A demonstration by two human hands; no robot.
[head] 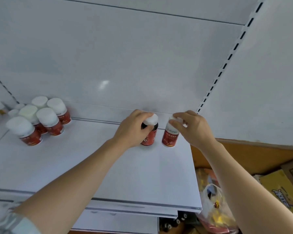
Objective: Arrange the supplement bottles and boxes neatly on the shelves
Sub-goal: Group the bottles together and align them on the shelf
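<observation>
Head view: both hands up on the white shelf [142,166], near its back wall and right end. Left hand [134,130] wrapped around a dark bottle [150,132], fingers over the white cap and shoulder, base apparently resting on the shelf. Right hand [191,127] pinching the cap of a white bottle [170,135] with fingertips only, palm clear of the body. Two bottles just beside each other, narrow gap between, red labels facing out. Cluster of white-capped bottles [39,119] well off to the left of the left hand, packed tight and touching. Boxes [277,188] and a plastic bag [215,200] below and to the right of the right hand, off the shelf.

Likely step: setting this pair upright side by side toward the back.

Risks from here:
- Top-only pinch on the white bottle gives little control; a sideways nudge could tip it, tall and narrow as it looks.
- Shelf end close to the right hand; a tipped bottle could roll off onto the boxes below.
- Sliding the dark bottle rightward could knock its neighbour, given the small gap.
- Left forearm stretched across open shelf; a wide sweep back could clip the cluster on the left.
- Releasing before both bases sit flat could leave either bottle rocking.
</observation>
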